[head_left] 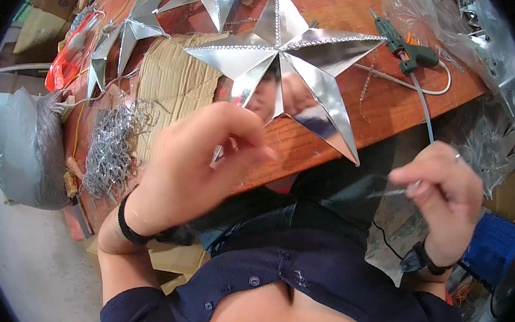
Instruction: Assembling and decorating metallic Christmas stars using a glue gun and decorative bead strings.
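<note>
A mirror-silver star [313, 62] lies on the wooden table in front of me, with beaded silver trim along several of its ridges. My left hand [210, 151] is over the table's near edge, below the star's lower left point. Its thumb and forefinger curl together, partly smeared by motion, and what they pinch cannot be made out. Off the table's edge to the right, my right hand [442, 197] pinches a thin silver strand [391, 193] between thumb and fingers. The strand trails leftward in a blur; its far end is not visible.
More silver stars [132, 29] stand at the back left. A heap of silver bead chain [110, 149] lies beside corrugated cardboard [173, 76]. A green glue gun [402, 45] with its white cord rests at the right. Clear plastic sheeting [500, 77] hangs along the right side.
</note>
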Tool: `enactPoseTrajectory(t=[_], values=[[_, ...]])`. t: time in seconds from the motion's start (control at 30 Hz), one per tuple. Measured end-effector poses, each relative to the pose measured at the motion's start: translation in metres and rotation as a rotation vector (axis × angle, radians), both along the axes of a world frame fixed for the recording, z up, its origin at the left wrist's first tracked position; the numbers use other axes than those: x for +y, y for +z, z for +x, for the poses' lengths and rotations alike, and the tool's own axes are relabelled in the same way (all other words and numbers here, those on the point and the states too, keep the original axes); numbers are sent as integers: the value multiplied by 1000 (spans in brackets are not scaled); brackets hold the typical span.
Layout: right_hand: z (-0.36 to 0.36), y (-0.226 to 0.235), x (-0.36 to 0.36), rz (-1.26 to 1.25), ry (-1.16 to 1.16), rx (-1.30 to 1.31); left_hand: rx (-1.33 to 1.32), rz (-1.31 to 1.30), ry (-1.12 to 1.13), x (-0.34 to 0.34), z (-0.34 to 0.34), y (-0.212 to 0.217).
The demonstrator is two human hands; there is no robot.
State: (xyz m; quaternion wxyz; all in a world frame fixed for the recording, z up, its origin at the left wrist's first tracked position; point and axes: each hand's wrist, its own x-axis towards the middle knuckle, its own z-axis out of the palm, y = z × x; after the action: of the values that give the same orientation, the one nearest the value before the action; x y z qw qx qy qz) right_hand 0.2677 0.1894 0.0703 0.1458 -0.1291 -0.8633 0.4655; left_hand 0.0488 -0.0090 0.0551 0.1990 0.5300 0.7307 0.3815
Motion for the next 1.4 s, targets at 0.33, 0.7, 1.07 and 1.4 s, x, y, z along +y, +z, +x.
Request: enactPoseTrajectory(t=[0.33,0.7,1.07,1.4], values=[[-64,3,41,-123,-231,-105,383,257,-132,-18,-31,-46],[-115,7,22,-189,-5,-23,-308,315,0,41,-46,5],[-128,0,22,-309,44,-42,-474,239,-75,69,-62,-5],[-129,-5,21,-370,79,-65,-485,186,-71,68,-59,-3]])
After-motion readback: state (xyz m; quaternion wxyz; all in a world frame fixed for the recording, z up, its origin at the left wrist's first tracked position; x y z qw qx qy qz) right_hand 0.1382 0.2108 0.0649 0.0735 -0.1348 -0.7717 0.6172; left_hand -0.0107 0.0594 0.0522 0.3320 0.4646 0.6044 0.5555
